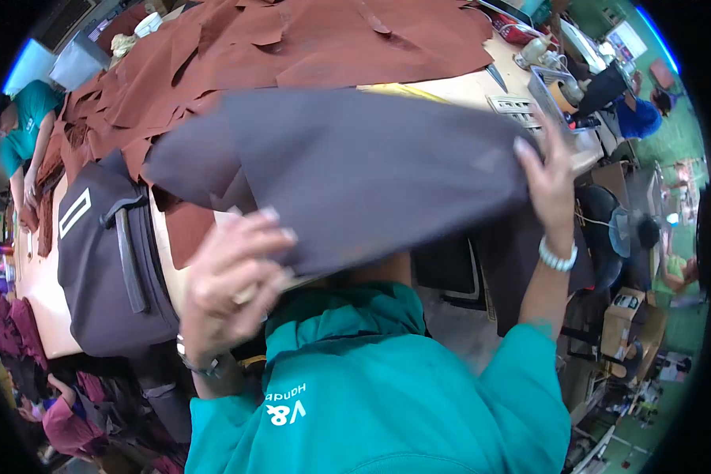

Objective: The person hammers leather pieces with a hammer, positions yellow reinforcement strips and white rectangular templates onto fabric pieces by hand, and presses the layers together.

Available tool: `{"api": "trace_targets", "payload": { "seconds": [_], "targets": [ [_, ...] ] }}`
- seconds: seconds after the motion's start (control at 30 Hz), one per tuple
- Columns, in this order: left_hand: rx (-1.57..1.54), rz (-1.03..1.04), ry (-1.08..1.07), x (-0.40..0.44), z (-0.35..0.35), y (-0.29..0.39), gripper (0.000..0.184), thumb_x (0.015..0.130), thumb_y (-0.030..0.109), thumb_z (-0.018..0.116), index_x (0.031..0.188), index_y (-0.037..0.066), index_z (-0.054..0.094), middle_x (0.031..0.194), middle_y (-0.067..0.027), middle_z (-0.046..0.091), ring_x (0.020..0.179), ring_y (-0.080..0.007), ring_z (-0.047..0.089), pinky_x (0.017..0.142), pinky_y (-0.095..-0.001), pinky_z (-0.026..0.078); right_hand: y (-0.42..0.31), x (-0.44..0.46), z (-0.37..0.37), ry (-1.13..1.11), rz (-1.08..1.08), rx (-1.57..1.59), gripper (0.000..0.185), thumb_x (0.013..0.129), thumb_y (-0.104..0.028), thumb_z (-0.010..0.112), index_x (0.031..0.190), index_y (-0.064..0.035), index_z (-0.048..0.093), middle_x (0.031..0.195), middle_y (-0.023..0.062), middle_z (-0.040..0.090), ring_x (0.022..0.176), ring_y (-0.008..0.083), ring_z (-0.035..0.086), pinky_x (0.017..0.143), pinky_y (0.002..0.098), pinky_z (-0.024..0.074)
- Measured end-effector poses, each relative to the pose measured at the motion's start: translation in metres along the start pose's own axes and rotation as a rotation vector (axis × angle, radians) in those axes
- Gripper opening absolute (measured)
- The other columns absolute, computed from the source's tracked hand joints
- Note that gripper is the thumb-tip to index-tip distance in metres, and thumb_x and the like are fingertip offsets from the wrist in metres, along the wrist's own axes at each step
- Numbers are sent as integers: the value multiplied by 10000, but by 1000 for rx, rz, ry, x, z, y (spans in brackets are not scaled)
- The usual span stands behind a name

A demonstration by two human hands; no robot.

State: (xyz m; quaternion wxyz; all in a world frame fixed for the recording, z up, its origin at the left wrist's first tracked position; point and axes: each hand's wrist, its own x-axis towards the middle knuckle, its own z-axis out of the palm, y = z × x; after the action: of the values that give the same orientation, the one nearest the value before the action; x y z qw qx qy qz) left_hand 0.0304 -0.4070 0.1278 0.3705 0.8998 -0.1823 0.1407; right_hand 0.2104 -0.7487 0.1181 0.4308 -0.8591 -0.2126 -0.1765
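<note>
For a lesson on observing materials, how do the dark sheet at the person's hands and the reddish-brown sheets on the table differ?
The dark sheet is grayish brown; the reddish-brown sheets are warmer in color. The dark sheet is raised at the hands, while the reddish-brown sheets lie spread in overlapping layers on the table. Both look thin and flexible.

I see one large, smooth, dark grey-brown sheet (pixel 379 174), raised and slanting over the near side of the tabletop (pixel 474 91), its right end in the right hand (pixel 551 174). Its left part is blurred; I can't tell fold from second layer.
</note>
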Motion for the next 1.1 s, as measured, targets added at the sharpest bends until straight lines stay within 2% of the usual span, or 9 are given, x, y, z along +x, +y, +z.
{"api": "trace_targets", "payload": {
  "seconds": [0.07, 0.13, 0.2, 0.23, 0.37, 0.6, 0.8, 1.0, 1.1],
  "targets": [
    [-76, -148, -252, -22, 19, 3, 139, 788, 159, 686, 754, 28, 654, 1019, -91, 667, 1116, -287, 577, 1000, -503, 375, 19, -45, 3, -143, 173, -40, 453, 830, -49, 617, 1248, 65, 485, 1210, 221, 572, 1191, 276, 521, 1021, 345, 373],
    [-131, -230, -392, -39, 34, -3, 196, 773, 222, 717, 744, 41, 648, 1006, -75, 674, 1101, -252, 589, 1002, -514, 377, 19, -83, 7, -233, 198, -189, 500, 791, -43, 650, 1259, 34, 491, 976, 206, 640, 946, 237, 628, 856, 318, 468],
    [-144, -186, -339, -34, 40, -8, 319, 771, 297, 722, 948, 43, 644, 1131, -125, 612, 1170, -316, 524, 999, -521, 368, 9, -110, 6, -314, 413, -220, 547, 758, -27, 667, 1272, 9, 484, 678, 125, 524, 626, 180, 523, 621, 296, 448],
    [-131, -169, -238, -26, 49, -7, 390, 781, 324, 711, 1036, 43, 623, 1195, -145, 574, 1205, -334, 487, 1007, -528, 353, 12, -125, 9, -255, 454, -135, 586, 735, -2, 667, 1286, 4, 467, 610, 59, 358, 551, 152, 351, 521, 287, 355],
    [341, -346, 48, -9, 109, -28, 705, 854, 434, 592, 1386, 38, 355, 1466, -198, 264, 1368, -396, 199, 1064, -593, 181, 28, -165, 9, -181, 605, -69, 714, 740, -33, 696, 1366, 11, 356, 672, 68, 457, 624, 140, 439, 603, 256, 407],
    [534, -426, 14, -15, 131, -56, 550, 929, 389, 492, 1374, 76, 415, 1475, -172, 283, 1374, -365, 217, 1082, -584, 144, 35, -110, 34, 95, 262, -295, 397, 849, -182, 650, 1142, 73, 568, 1052, 199, 598, 1005, 317, 566, 887, 395, 429],
    [478, -300, 97, -18, 127, -55, 325, 906, 157, 538, 1216, 66, 582, 1302, -119, 529, 1299, -299, 394, 1078, -575, 179, 6, -60, 111, -223, 26, -270, 110, 823, -109, 636, 814, -4, 604, 817, 137, 607, 790, 314, 579, 739, 393, 444],
    [607, -84, 548, -65, 88, -26, 300, 931, 90, 460, 1174, -39, 581, 1240, -179, 574, 1252, -339, 463, 1088, -511, 243, 14, -38, 90, 457, -72, -183, 104, 963, -117, 477, 930, -19, 489, 709, 141, 547, 613, 275, 571, 585, 376, 446],
    [732, -338, 235, -92, 86, -29, 334, 915, 97, 485, 1219, -24, 555, 1303, -175, 524, 1296, -347, 403, 1089, -551, 190, 32, -35, 87, 320, 82, -363, 122, 962, -154, 473, 933, -39, 502, 719, 172, 612, 647, 345, 622, 569, 423, 458]
  ]
}}
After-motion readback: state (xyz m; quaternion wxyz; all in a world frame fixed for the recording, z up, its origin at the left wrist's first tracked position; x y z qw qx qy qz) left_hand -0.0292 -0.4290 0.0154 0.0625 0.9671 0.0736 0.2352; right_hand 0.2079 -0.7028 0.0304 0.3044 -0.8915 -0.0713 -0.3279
